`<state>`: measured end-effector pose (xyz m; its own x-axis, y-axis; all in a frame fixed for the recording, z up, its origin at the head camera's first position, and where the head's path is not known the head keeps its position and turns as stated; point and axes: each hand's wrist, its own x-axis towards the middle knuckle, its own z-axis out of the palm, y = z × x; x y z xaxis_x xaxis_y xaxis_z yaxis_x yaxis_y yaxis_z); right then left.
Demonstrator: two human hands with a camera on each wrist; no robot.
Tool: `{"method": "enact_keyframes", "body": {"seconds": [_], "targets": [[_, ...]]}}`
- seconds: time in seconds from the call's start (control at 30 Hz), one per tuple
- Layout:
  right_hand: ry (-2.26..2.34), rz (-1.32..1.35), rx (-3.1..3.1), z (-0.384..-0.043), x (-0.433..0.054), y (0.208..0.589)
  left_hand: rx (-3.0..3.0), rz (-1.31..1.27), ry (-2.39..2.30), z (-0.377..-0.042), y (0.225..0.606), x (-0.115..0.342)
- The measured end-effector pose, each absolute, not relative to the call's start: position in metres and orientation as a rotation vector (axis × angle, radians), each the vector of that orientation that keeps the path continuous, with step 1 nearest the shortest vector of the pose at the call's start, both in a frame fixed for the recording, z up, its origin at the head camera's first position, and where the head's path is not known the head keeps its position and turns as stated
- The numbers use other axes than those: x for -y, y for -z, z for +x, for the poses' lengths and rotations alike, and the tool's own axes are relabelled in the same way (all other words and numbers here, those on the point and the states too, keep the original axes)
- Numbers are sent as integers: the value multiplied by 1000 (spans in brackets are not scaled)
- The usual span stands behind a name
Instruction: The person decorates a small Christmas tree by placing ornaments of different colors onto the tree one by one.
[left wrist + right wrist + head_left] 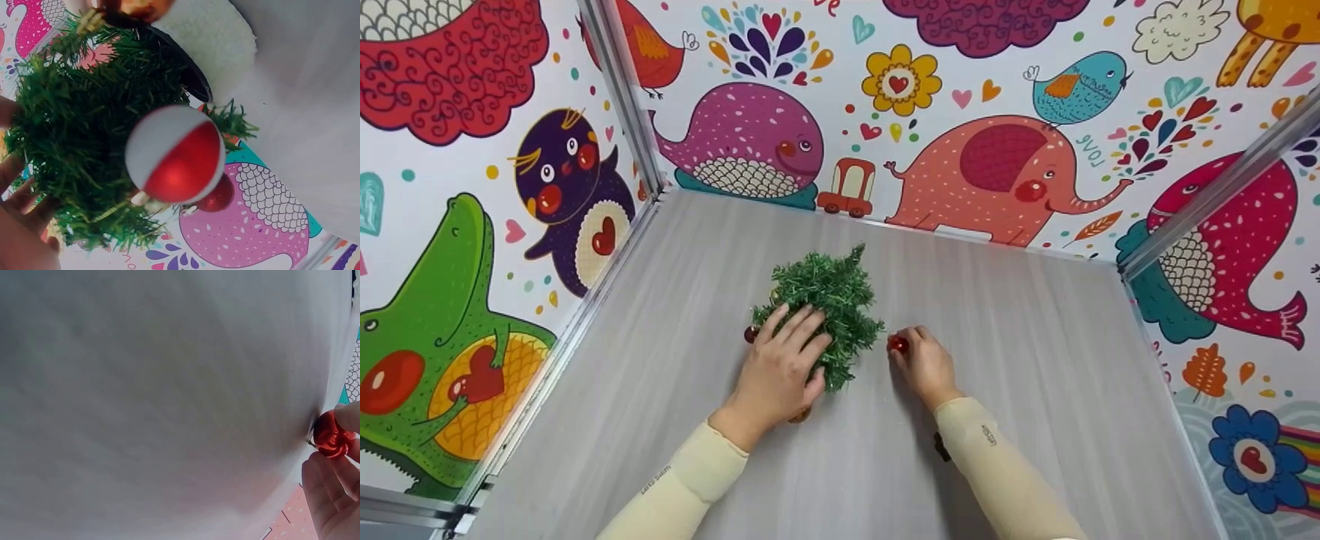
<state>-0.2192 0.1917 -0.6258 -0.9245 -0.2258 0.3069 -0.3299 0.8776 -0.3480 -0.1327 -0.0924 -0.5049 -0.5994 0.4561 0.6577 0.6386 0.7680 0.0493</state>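
A small green artificial Christmas tree with baubles stands on the table. My left hand rests on its near side, fingers fairly straight and spread across the branches. In the left wrist view, a red-and-white bauble hangs from the tree, with a darker red bauble partly hidden behind it and a copper-coloured bauble above. To the right of the tree, my right hand pinches a shiny red bauble low over the table, apart from the branches. The right wrist view shows thumb and fingers around that bauble.
The grey wood-grain table spreads around the tree. Metal frame posts and wall panels printed with cartoon animals border it at the left, back and right. A white fuzzy base shows under the tree in the left wrist view.
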Motion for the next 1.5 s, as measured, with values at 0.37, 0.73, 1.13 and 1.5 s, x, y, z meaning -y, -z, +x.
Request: {"method": "enact_keyframes", "body": {"seconds": [0.37, 0.73, 1.13, 1.5], "targets": [[-611, 426, 2772, -219, -192, 627, 2331, -813, 365, -134, 509, 98], [-595, 424, 2761, -219, -191, 627, 2329, -756, 419, -134, 508, 99], [-551, 459, 2743, -217, -191, 626, 2294, -730, 414, -134, 508, 101], [-558, 455, 2730, -218, -191, 626, 2256, -719, 461, -136, 508, 106]]}}
